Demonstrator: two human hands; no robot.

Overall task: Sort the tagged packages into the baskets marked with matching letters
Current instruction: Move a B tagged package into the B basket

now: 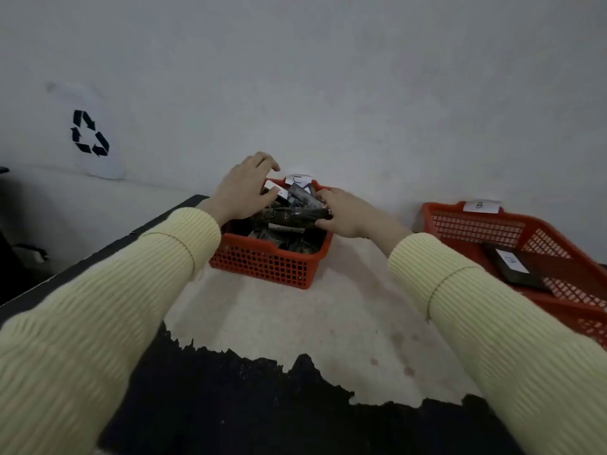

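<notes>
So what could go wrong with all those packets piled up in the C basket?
The C basket is heaped with dark packages, so pulling out the long package that the right hand grips might drag others over the rim. Few tags show in the pile, so a package could be misread and land in the B basket by mistake.

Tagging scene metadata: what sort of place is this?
Likely a makeshift sorting station: basket C and basket B on a worn table, white bag with recycling symbol by the wall.
</notes>
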